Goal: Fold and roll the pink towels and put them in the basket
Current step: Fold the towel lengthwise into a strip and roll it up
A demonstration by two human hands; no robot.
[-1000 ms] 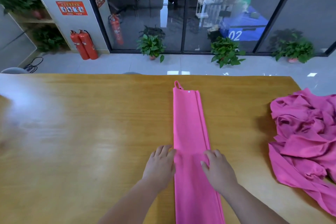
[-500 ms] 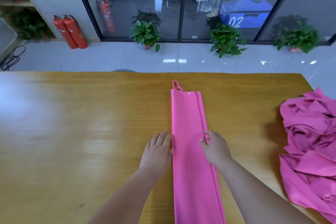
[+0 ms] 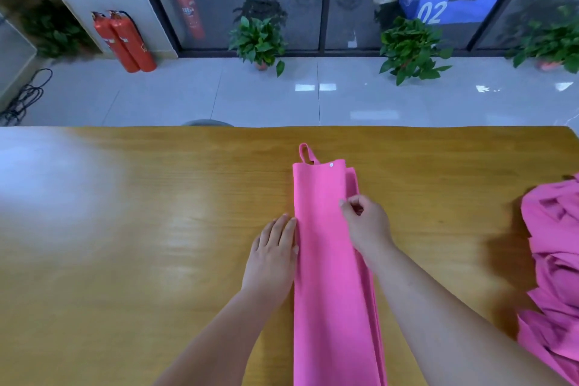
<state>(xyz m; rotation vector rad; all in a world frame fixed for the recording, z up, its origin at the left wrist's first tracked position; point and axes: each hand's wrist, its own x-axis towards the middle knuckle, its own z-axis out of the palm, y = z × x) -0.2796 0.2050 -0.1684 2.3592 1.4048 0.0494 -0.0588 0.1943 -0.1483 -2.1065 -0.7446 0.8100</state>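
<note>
Folded towel (image 3: 326, 276) lies as a long narrow strip on the table (image 3: 141, 229), running 6 to 12 o'clock, hanging loop (image 3: 305, 152) at the 12 end. Left hand (image 3: 272, 257) lies flat with fingers straight, against the strip's 9 o'clock edge. Right hand (image 3: 368, 226) has curled fingers pinching the layered 3 o'clock edge. Towel pile (image 3: 554, 260) sits crumpled at 3 o'clock, well apart.
</note>
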